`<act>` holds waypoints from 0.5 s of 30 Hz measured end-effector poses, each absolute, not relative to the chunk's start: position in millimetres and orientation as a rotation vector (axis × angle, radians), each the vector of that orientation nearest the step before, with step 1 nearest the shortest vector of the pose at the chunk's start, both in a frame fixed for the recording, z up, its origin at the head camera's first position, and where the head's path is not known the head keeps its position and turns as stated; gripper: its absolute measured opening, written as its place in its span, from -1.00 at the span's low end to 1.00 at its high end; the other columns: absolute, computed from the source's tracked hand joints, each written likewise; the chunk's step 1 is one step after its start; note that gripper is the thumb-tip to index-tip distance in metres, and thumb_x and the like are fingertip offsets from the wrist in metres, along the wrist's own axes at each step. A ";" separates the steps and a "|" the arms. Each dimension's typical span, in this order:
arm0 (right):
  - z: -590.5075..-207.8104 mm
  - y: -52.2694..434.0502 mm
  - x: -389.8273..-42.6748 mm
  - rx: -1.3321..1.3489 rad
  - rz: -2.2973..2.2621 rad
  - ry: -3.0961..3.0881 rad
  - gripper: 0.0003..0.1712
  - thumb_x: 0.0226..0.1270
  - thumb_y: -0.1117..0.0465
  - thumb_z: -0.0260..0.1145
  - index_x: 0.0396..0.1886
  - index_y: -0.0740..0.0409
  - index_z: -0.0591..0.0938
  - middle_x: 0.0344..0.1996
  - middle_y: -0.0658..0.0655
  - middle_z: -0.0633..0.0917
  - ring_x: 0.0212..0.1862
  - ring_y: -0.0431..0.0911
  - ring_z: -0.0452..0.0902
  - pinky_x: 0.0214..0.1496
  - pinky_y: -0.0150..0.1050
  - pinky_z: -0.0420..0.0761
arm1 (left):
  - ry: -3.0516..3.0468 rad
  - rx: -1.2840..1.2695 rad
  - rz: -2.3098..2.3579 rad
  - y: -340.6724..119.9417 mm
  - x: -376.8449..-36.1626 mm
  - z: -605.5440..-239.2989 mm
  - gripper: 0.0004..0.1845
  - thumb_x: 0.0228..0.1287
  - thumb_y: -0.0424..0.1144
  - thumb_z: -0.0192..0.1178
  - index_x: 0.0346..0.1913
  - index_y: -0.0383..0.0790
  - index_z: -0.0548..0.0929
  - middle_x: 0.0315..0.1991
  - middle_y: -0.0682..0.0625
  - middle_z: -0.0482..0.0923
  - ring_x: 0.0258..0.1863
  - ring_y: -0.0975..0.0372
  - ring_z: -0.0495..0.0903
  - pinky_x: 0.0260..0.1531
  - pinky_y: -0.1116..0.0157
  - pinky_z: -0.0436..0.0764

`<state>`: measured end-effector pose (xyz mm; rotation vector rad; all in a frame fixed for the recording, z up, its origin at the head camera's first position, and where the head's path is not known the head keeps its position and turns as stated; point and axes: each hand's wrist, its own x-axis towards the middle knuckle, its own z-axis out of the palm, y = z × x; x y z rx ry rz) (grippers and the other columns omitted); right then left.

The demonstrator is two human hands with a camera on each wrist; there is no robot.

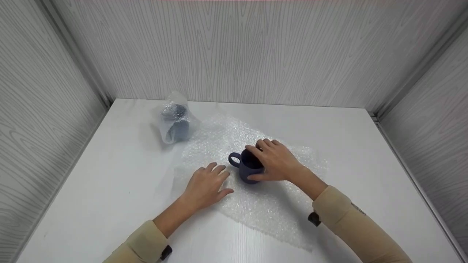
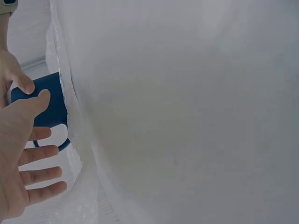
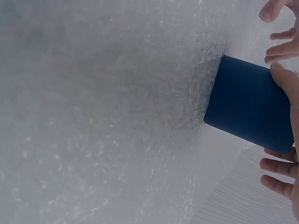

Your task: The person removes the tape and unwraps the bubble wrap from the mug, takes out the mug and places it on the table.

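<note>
A dark blue mug (image 1: 250, 171) stands on a spread sheet of bubble wrap (image 1: 270, 208), its handle pointing left. My right hand (image 1: 276, 160) grips the mug from the right, thumb on the near side and fingers over the rim. In the right wrist view the mug (image 3: 247, 102) shows its plain side, base against the bubble wrap (image 3: 140, 112). My left hand (image 1: 206, 184) is over the wrap just left of the mug, fingers spread and holding nothing. The left wrist view shows the left hand (image 2: 18, 154) with loose straight fingers beside the mug (image 2: 53, 105) and its handle.
A second blue mug wrapped in bubble wrap (image 1: 177, 122) stands at the back left of the white table (image 1: 109, 175). Grey wood-grain panels (image 1: 219, 51) close in the back and both sides. Bubble wrap reaches from near the wrapped mug towards the front right.
</note>
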<state>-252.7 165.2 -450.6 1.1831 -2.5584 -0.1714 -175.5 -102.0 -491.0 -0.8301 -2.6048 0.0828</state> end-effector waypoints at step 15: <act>-448.0 164.0 -252.1 1.182 -0.167 -2.592 0.09 0.13 -0.61 0.35 0.45 -0.02 0.44 0.04 0.16 0.65 0.03 0.08 0.62 0.04 0.01 0.72 | -2.766 -0.845 0.050 -104.1 -168.4 -497.8 -0.35 0.17 0.41 0.36 -0.07 -0.13 0.75 -0.09 -0.05 0.74 -0.09 0.03 0.69 -0.34 0.12 0.69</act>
